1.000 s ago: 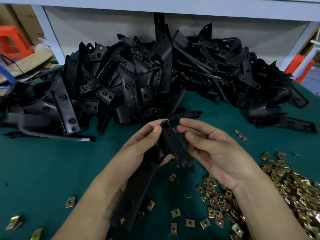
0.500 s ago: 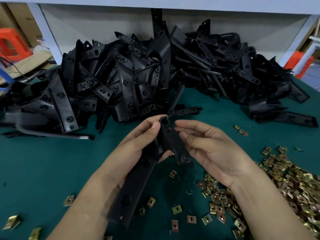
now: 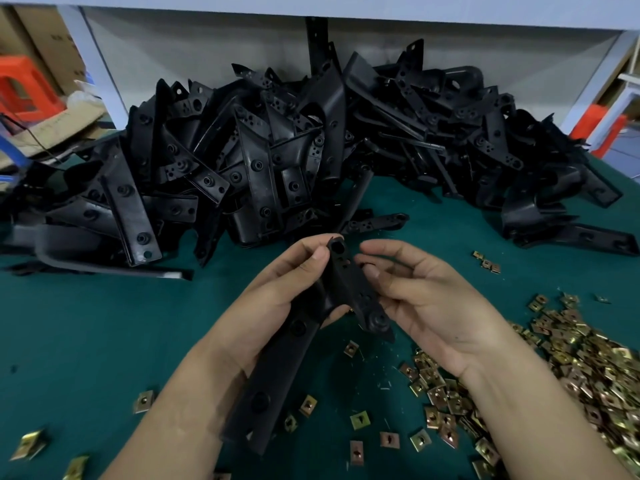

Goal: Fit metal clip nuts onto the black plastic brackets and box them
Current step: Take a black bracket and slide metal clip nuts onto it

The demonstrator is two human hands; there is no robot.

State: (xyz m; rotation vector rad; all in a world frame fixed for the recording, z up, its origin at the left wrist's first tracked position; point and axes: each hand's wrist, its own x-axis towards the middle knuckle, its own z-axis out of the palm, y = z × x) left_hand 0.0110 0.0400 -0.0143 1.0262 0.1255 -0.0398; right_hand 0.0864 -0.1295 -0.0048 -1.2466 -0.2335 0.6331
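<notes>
Head view: bracket (image 3: 349,284) held mid-length in left hand (image 3: 277,299) grip, right hand (image 3: 433,306) beside.

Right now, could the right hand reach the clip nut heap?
Probably yes: the right hand, beside the bracket the left hand grips, looks free, and the clip nut heap lies uncovered just right of it.

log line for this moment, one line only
left hand: holds black bracket | right hand: thumb on bracket, grip unclear | clip nuts: loose on green table

Dim, even light; soft blur, edges warped.
</notes>
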